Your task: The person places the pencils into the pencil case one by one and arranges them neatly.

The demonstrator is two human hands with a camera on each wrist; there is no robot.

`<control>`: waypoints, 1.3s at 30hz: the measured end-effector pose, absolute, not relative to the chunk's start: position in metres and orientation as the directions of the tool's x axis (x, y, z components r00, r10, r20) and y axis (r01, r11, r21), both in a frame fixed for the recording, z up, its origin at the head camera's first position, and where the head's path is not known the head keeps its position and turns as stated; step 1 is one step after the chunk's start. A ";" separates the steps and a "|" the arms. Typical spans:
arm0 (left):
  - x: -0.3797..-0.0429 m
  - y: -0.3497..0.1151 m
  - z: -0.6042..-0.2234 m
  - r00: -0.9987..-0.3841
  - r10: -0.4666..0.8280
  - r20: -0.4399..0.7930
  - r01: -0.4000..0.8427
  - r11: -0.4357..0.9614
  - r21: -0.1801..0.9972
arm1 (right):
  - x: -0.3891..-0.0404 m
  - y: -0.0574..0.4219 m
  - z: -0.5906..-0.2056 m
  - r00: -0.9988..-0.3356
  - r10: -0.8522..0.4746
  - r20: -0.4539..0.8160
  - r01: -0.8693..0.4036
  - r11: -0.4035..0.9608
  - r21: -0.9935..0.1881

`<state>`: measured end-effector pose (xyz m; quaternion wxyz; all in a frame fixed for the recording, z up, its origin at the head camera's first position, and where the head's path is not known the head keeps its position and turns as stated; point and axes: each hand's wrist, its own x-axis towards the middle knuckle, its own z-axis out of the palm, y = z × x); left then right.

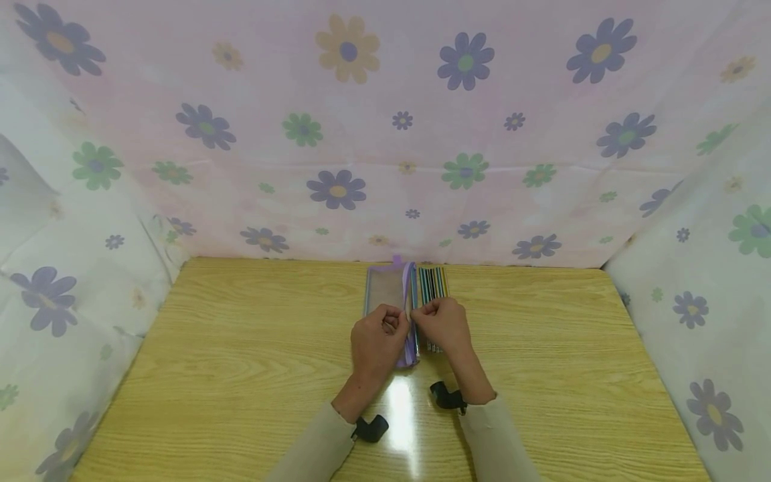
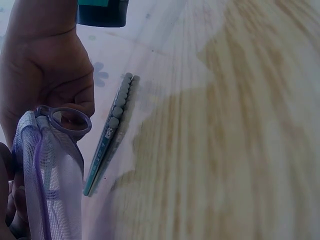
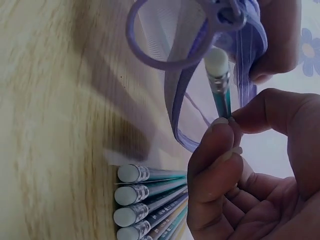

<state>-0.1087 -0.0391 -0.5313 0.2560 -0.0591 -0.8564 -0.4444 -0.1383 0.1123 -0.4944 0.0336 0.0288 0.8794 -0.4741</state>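
I find the right-hand grip (image 1: 446,326) pinching a pencil (image 3: 220,84) lengthwise along the right edge of the pouch (image 1: 385,284), mid-frame. The left-hand grip (image 1: 376,340) pinches that edge.

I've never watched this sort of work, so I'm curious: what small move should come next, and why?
Probably ease the green pencil into the mesh pouch: the right hand pinches it at the pouch's opening, while the left hand grips the purple zip edge, so the way in looks clear.
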 end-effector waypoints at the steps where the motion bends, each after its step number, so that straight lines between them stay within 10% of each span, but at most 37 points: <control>1: -0.109 -0.039 -0.531 -0.861 -0.126 0.493 0.329 0.600 0.729 | -0.138 0.112 -0.494 -0.996 0.018 -0.088 0.084 0.546 -0.833; 39: -0.110 -0.040 -0.533 -0.876 -0.112 0.469 0.323 0.586 0.743 | -0.143 0.125 -0.495 -0.997 0.050 -0.066 0.083 0.589 -0.804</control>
